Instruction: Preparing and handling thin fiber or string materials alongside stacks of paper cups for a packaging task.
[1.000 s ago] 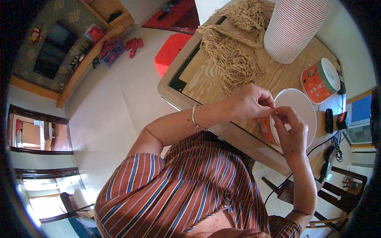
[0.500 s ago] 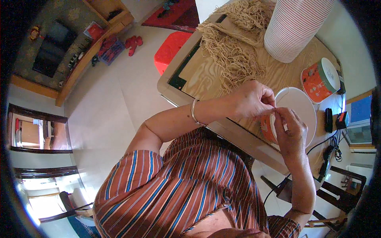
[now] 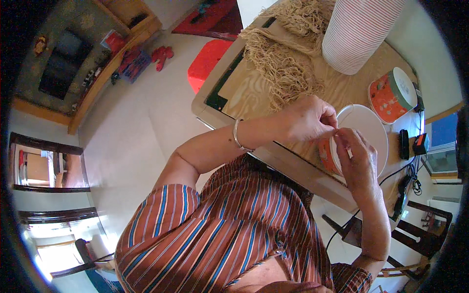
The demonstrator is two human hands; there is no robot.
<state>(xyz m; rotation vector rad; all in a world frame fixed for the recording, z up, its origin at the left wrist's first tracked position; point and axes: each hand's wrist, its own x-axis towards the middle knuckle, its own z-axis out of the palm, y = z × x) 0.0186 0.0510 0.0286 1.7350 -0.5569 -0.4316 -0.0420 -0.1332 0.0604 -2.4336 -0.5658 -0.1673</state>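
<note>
While both hands meet over the near edge of the wooden table (image 3: pixel 351 88), the left hand (image 3: pixel 308 119) has its fingers curled and pinched together at the rim of a white-lidded orange tin (image 3: pixel 359 141), and the right hand (image 3: pixel 356 158) is closed around that tin's side, thumb and forefinger meeting the left fingertips. What they pinch between them is too small to make out; it may be a thread or a strip at the lid's edge. The tin lies tilted on the table, just in front of the person's striped shirt (image 3: pixel 234 234). A second orange tin (image 3: pixel 393 95) stands well apart, beside a tall stack of ribbed cups (image 3: pixel 359 31), and a heap of pale string (image 3: pixel 286 63) lies untouched. By my judgement the work on this tin is midway.
</note>
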